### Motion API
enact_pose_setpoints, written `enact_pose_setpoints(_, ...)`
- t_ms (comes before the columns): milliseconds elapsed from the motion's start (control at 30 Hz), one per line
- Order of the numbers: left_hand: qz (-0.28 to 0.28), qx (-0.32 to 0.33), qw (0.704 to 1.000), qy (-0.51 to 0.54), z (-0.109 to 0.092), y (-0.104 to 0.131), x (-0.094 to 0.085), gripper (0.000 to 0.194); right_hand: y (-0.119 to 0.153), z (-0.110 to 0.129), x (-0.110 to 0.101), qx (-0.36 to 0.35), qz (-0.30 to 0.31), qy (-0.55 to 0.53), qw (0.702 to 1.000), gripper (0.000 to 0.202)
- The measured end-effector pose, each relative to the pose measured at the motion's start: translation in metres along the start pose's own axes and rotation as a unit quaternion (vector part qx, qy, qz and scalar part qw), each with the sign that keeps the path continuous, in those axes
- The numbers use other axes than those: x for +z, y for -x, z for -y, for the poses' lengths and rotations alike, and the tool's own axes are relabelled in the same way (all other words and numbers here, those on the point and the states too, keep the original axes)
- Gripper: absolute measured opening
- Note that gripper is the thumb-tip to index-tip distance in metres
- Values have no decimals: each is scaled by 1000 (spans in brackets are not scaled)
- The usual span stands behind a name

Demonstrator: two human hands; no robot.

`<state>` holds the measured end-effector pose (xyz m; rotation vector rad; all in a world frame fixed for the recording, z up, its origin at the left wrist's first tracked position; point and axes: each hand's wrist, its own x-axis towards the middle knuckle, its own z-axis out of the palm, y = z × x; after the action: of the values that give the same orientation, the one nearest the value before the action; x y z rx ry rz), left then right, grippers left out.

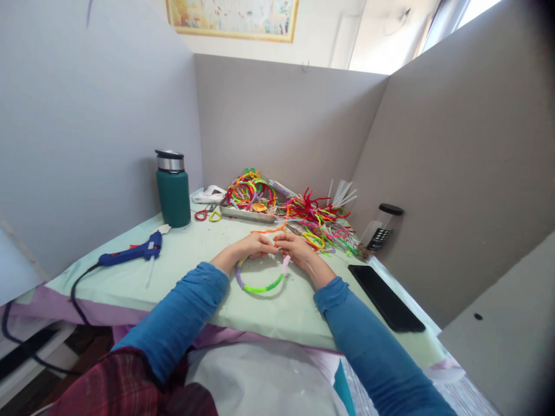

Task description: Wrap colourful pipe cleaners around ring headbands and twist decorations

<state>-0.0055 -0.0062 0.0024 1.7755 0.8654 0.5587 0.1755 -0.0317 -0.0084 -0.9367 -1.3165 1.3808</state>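
A hoop wrapped in fuzzy pipe cleaners (260, 289), purple, green and pink in sections, rests on the table between my forearms. My left hand (256, 245) pinches its upper left part. Close against it, my right hand (295, 245) has its fingers closed on an orange pipe cleaner (287, 219), whose loose end sticks up and bends left over the table. The fingertips of both hands nearly meet at the top of the hoop, so the exact spot where the orange strand meets it is hidden.
A blue glue gun (134, 252) with a cord lies left, near a green bottle (173, 190). Behind my hands are scissors (208, 215), a tray (247, 215) of coloured hoops and a pile of pipe cleaners (314, 211). A black phone (385, 297) and clear container (381, 228) stand right.
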Motion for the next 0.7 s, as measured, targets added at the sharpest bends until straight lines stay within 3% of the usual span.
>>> enact_pose_setpoints(333, 25, 8, 998, 52, -1, 2, 1, 38, 3, 4, 2, -20, -10, 32, 999, 20)
enact_pose_setpoints(700, 36, 8, 998, 49, 3, -1, 1, 40, 0, 1, 4, -144, -53, 107, 982, 17)
